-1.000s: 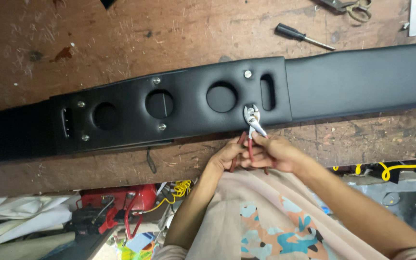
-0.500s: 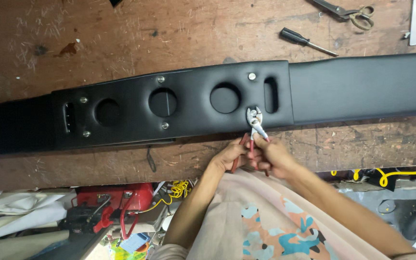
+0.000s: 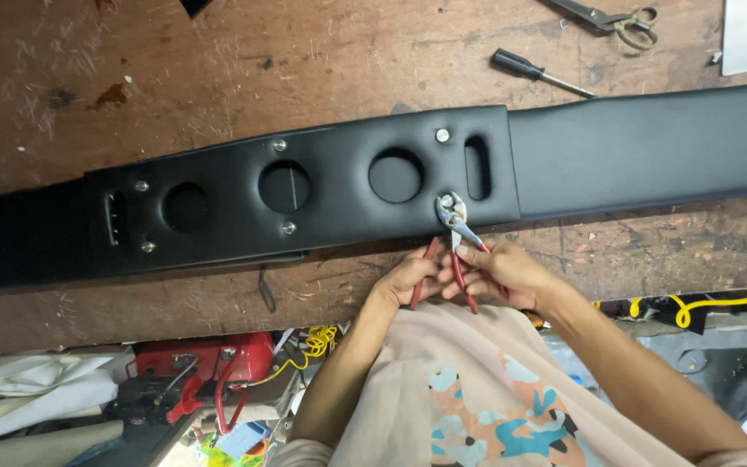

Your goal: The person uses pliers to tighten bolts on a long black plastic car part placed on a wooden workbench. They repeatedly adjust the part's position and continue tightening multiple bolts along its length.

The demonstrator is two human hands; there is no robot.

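A long black upholstered panel (image 3: 564, 164) with three round holes and several silver screws lies across a worn wooden workbench (image 3: 304, 60). Pliers with red handles (image 3: 453, 251) have their jaws closed on a screw (image 3: 447, 202) at the panel's near edge. My left hand (image 3: 408, 278) grips one red handle. My right hand (image 3: 503, 272) wraps around the other handle and the pliers' neck. Both hands sit just below the panel's edge, close together.
A black-handled screwdriver (image 3: 536, 73) and scissors (image 3: 616, 17) lie at the far right of the bench. A pale strip (image 3: 741, 35) rests at the top right corner. Below the bench edge are a red tool (image 3: 196, 372), yellow cables (image 3: 702, 304) and white cloth (image 3: 28, 389).
The view has shifted slightly. My hands and the pliers stay at the same screw, with the handles spread a little wider now.
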